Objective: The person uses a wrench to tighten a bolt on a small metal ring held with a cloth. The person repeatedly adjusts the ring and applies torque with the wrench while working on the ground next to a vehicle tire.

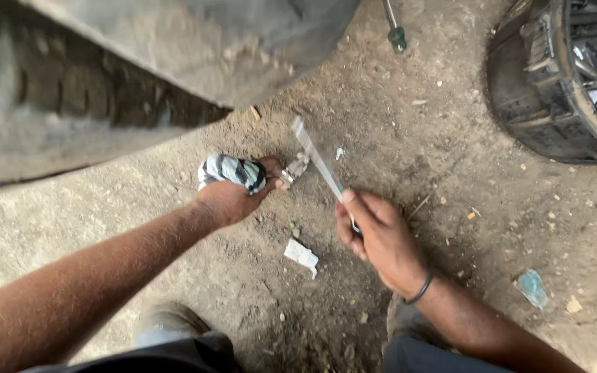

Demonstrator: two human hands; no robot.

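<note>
My left hand [233, 197] is closed around a rolled black-and-white striped cloth [231, 170], and its fingertips pinch a small metal part [296, 168] just above the dirt ground. My right hand [376, 235] grips the lower end of a thin, flat metal strip [316, 157] that slants up and left, blurred, with its tip close to the metal part. A black band circles my right wrist.
A large tyre and vehicle body [105, 90] fill the upper left. A dark tub of tools [568, 76] stands at the upper right. A screwdriver [395, 31] lies at the top. A white scrap [301, 255] and a blue scrap [532, 287] lie on the dirt.
</note>
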